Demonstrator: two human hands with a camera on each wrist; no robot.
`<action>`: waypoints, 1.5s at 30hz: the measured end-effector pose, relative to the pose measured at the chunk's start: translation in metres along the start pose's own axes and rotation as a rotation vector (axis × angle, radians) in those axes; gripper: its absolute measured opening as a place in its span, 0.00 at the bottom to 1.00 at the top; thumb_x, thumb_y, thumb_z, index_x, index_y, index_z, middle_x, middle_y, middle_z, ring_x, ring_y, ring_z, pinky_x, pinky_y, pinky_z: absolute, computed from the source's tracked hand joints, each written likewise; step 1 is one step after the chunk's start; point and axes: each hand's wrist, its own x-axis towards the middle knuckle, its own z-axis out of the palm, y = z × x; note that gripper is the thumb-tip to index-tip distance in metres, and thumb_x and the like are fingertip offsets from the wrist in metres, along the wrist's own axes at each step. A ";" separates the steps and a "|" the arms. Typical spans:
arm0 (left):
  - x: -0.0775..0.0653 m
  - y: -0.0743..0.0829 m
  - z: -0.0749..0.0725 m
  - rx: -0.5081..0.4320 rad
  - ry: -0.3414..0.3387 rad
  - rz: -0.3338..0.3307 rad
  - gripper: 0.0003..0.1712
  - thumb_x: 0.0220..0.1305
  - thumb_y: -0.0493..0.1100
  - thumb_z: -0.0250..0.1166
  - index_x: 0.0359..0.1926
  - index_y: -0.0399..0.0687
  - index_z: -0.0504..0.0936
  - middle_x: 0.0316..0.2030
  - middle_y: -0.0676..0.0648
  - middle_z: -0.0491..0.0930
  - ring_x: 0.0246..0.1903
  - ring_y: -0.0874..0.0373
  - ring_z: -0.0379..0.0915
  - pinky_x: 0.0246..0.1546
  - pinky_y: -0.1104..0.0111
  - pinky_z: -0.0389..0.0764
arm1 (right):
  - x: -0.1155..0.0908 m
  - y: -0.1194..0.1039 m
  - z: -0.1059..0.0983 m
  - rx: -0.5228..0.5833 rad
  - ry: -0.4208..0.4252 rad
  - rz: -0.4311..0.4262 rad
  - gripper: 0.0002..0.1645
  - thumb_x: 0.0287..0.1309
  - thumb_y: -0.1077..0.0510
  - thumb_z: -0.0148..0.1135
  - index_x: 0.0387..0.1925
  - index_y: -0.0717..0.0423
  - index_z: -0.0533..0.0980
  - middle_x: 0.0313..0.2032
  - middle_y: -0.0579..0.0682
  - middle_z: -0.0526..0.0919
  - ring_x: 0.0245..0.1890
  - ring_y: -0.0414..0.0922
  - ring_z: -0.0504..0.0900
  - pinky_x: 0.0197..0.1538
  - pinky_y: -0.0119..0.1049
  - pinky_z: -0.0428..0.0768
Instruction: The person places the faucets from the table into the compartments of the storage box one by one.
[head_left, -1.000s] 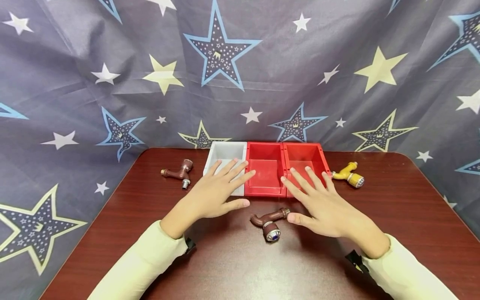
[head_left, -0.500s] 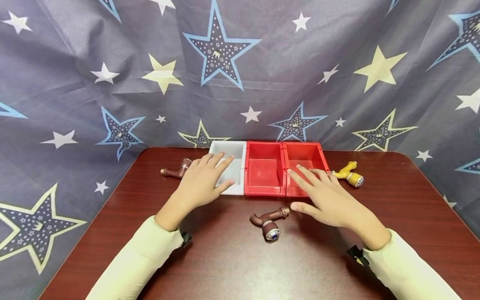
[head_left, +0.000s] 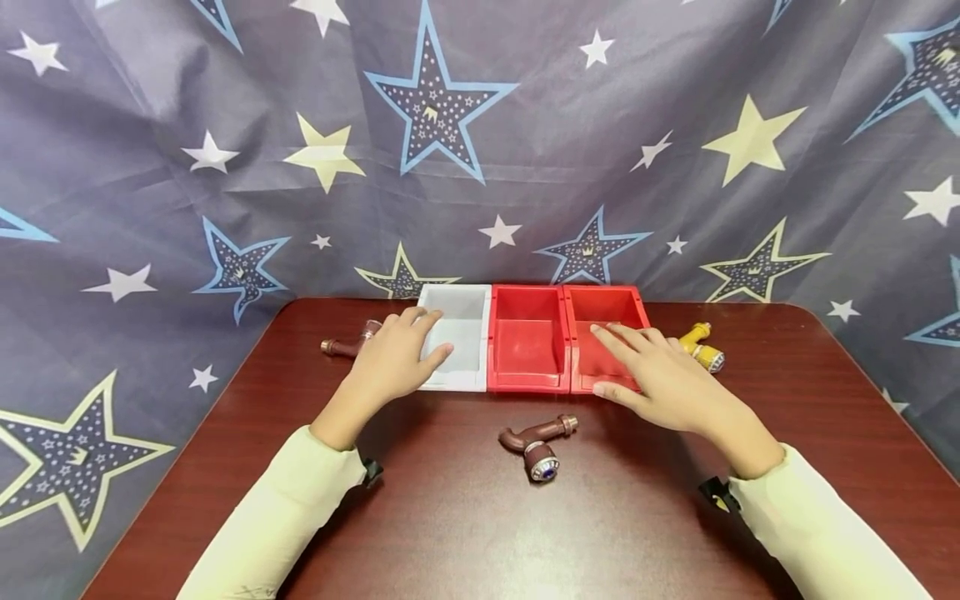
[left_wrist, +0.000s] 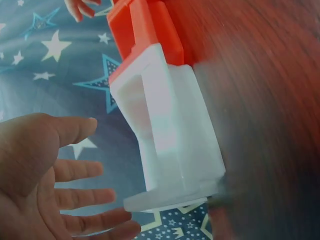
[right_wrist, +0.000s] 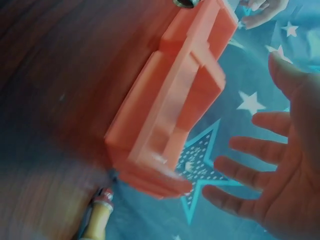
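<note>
My left hand [head_left: 390,358] hovers over the left side of the light grey bin [head_left: 474,379], fingers apart and holding nothing. It partly hides a brown tap [head_left: 345,346] beyond the bin. At the right red bin [head_left: 600,300] hangs my right hand [head_left: 675,383], fingers spread, palm down, nothing in its grip. A yellow tap [head_left: 705,354] lies just past that hand, partly covered by it. In front of the bins rests another brown tap [head_left: 536,446] with a blue-centred knob. The left wrist view shows the left hand [left_wrist: 60,185] apart from the bin wall.
A middle red bin [head_left: 528,385] stands side by side between the grey and right red bins. They sit near the back edge of the dark red-brown table [head_left: 450,517]. Behind it hangs a star-patterned cloth [head_left: 570,100].
The left hand has moved left, off the grey bin's middle, now covering part of the left tap. The right hand has shifted slightly right and away from me. The taps stay put.
</note>
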 end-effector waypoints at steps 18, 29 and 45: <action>0.024 -0.020 0.007 -0.143 0.072 -0.107 0.26 0.68 0.45 0.63 0.60 0.32 0.80 0.55 0.31 0.80 0.57 0.35 0.76 0.54 0.41 0.77 | 0.001 0.046 -0.004 -0.010 0.069 0.107 0.44 0.65 0.40 0.66 0.73 0.58 0.67 0.68 0.64 0.70 0.60 0.66 0.71 0.56 0.67 0.72; 0.035 -0.032 0.005 -0.237 0.078 -0.191 0.24 0.58 0.39 0.62 0.54 0.33 0.84 0.37 0.38 0.84 0.44 0.39 0.80 0.45 0.43 0.79 | -0.010 0.065 -0.011 0.008 0.086 0.170 0.42 0.67 0.41 0.63 0.74 0.58 0.66 0.66 0.64 0.71 0.61 0.67 0.71 0.59 0.68 0.70; 0.040 -0.050 0.010 -0.542 0.012 -0.355 0.20 0.56 0.37 0.65 0.52 0.40 0.85 0.37 0.42 0.84 0.28 0.55 0.80 0.31 0.66 0.83 | -0.023 0.086 -0.022 0.002 0.091 0.230 0.41 0.69 0.41 0.62 0.73 0.60 0.66 0.63 0.68 0.72 0.58 0.71 0.72 0.56 0.71 0.71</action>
